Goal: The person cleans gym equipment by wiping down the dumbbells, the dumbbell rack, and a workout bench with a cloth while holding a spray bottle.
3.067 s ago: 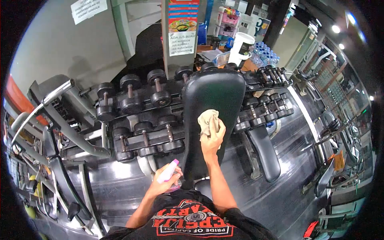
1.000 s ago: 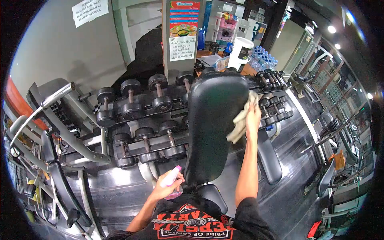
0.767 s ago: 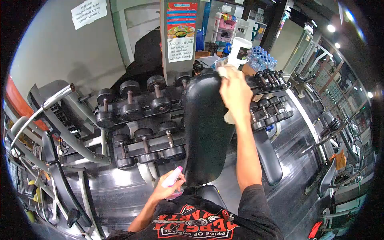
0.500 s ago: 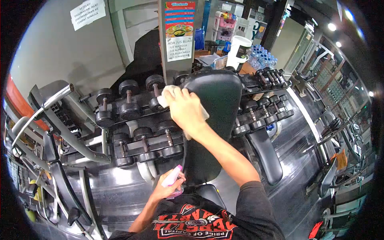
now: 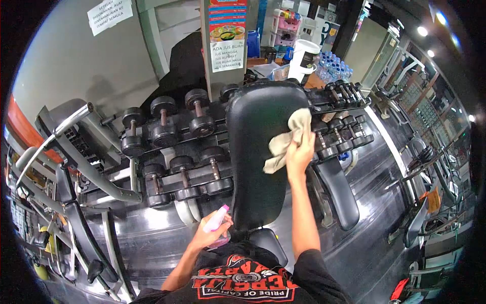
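Your right hand [image 5: 299, 154] is up against the right edge of the black padded backrest [image 5: 258, 147], with its grip pinching a beige cloth [image 5: 286, 139]. The cloth is bunched under your fingers and lies pressed on the pad, one corner reaching up toward the top of the backrest and another hanging down to the left of your hand. Your right arm stretches straight up from your shoulder along the right side of the pad.

Your left hand [image 5: 210, 235] sits low, just beside the lower left edge of the backrest, its grip wrapped around a spray bottle [image 5: 216, 223] with a pink top, nozzle tilted up and to the right.

Behind the backrest stands a rack of black dumbbells [image 5: 177, 147] in two rows on the left, with more dumbbells continuing to the right of the pad. A second padded bench [image 5: 336, 195] leans just right of your forearm. A pillar with a printed juice sign [image 5: 227, 53] rises behind the rack, and a white tub [image 5: 304, 58] stands near water bottles [image 5: 336, 68] on a counter beyond it.
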